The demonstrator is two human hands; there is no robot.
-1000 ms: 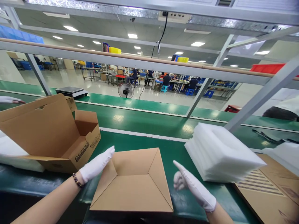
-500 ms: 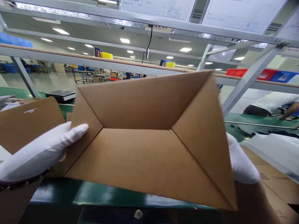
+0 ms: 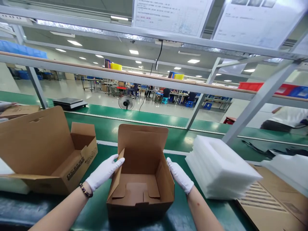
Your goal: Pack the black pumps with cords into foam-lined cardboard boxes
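An open cardboard box (image 3: 142, 160) stands on the green work surface in front of me, its lid flap upright at the back and its inside bare. My left hand (image 3: 104, 172), in a white glove, grips the top of the left wall with the thumb along the edge. On the opposite side my right hand (image 3: 179, 175), gloved too, is closed against the outside of the right wall; some of its fingers are hidden. A second open cardboard box (image 3: 79, 165) with black print sits to the left of my left hand.
A stack of white foam pieces (image 3: 216, 166) stands to the right, beside flat cardboard sheets (image 3: 267, 205). A black and silver device (image 3: 69, 102) lies at the back left. Metal frame posts (image 3: 260, 102) rise behind the bench. Another person (image 3: 286, 118) is at the far right.
The box, held up close and tilted before me, has come down onto the green surface, with both hands still at its sides. The foam stack is now in full view.
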